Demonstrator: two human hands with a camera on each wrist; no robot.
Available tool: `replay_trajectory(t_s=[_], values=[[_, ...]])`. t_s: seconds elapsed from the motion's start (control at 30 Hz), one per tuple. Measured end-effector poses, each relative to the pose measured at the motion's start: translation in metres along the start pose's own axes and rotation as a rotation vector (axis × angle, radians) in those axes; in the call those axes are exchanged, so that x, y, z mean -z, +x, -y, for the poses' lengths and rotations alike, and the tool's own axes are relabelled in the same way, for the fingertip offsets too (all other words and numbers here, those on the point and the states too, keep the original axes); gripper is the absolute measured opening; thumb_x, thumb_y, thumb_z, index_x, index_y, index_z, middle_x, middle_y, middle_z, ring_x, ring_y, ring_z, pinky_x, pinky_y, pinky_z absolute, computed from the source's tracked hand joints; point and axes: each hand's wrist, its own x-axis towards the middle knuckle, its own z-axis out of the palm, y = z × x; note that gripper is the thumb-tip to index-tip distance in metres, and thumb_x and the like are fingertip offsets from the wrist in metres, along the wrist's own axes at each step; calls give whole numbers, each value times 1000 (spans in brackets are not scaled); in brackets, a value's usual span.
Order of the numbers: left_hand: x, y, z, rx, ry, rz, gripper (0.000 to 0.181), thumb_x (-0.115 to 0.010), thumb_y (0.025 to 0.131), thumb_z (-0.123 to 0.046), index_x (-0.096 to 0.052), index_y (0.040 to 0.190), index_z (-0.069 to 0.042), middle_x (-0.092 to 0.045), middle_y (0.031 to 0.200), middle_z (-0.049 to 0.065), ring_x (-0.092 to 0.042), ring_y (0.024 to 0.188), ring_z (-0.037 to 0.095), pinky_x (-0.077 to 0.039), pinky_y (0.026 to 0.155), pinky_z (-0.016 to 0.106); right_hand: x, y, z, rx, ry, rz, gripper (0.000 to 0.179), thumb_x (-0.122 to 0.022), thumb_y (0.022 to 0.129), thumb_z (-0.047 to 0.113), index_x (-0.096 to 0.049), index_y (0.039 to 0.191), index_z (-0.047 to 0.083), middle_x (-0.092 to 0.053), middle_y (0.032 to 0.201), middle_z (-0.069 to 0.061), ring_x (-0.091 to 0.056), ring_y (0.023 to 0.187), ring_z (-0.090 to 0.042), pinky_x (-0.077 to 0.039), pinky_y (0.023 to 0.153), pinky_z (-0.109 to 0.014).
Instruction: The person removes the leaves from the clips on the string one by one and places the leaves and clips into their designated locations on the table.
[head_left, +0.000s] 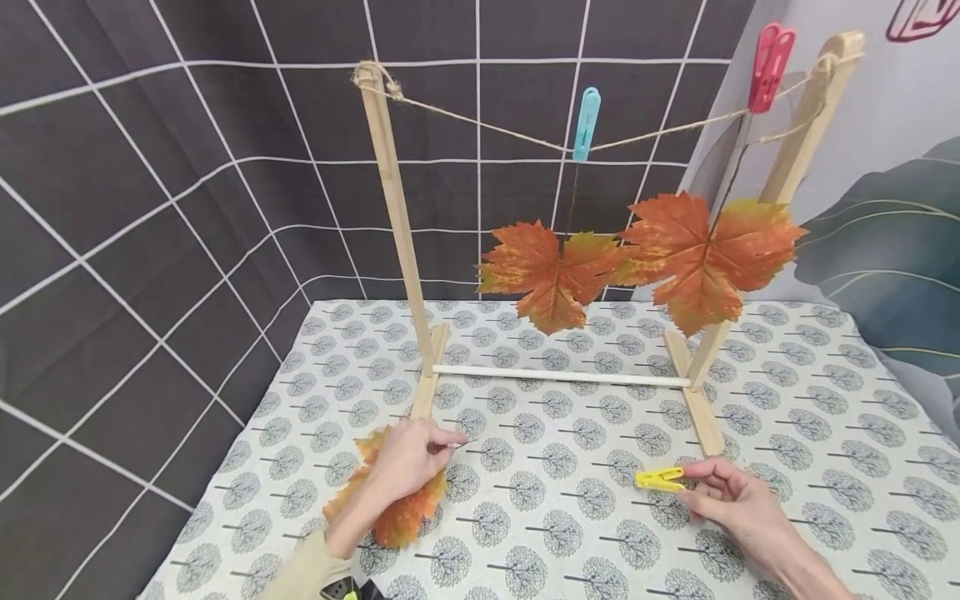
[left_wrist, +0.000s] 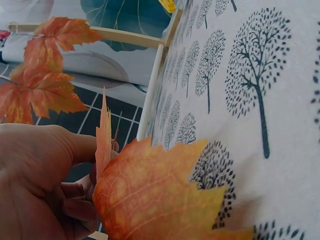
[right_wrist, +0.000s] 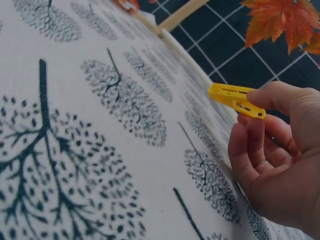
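Note:
My left hand [head_left: 411, 460] pinches the thin stem of an orange maple leaf [head_left: 401, 518] at the front left. The leaf hangs below the palm, partly hidden by the hand; the left wrist view shows its orange and yellow blade [left_wrist: 150, 190] close beside the fingers. Between thumb and fingers of my right hand [head_left: 738, 504] is a yellow clothespin [head_left: 660, 479], held by its handle end and pointing left. Beyond the hands, a blue clothespin [head_left: 587, 123] and a red clothespin [head_left: 771, 68] each clip an orange leaf, the middle one [head_left: 551, 275] and the right one [head_left: 708, 258], to a sagging twine [head_left: 480, 123].
Two wooden posts [head_left: 393, 192] on flat feet carry the twine, joined low down by a white rod [head_left: 562, 376]. The stand is on a tree-print tablecloth [head_left: 525, 533]. A dark grid-patterned backdrop [head_left: 315, 117] rises behind, with a pale leaf-print curtain [head_left: 892, 250] at the right.

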Motion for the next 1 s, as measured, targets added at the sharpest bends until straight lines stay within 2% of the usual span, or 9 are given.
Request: replay_trajectory(t_s=[0.17,0.33,0.47,0.7,1.0], values=[[-4,-1,1,3,12,7,24,-75,83,2,-80,102,-12,-70,85,5,-43,48,3,-38,37,18,-3,0,-1,6,-89,-45,25,-66,87,-10,-64,110,1,-66,91,-19,-63,67,-21,-58,66,-28],[-8,-1,3,-22,31,-1,23,-76,81,2,-81,98,-13,-67,78,0,-44,52,4,-39,40,19,-3,0,-1,22,-135,-31,25,-68,87,-9,-62,111,-3,-64,89,-22,-63,66,-22,-58,65,-28],[-12,-2,4,-28,22,4,22,-76,80,3,-81,96,-12,-69,79,2,-44,56,5,-40,41,20,-1,-1,-3,40,-156,-10,26,-70,87,-7,-64,111,0,-65,87,-20,-63,65,-19,-57,62,-28],[-17,-4,7,14,-16,56,25,-72,81,6,-80,97,-12,-70,86,4,-43,50,3,-37,37,18,0,-1,-4,34,-174,1,28,-69,85,-9,-64,112,1,-68,88,-9,-62,68,-13,-55,59,-25],[-23,-4,11,4,-34,68,24,-72,81,5,-80,96,-11,-73,91,7,-40,45,1,-34,35,17,3,-2,-5,18,-167,43,31,-68,87,-7,-59,117,-5,-69,91,-12,-63,70,-15,-56,62,-27]])
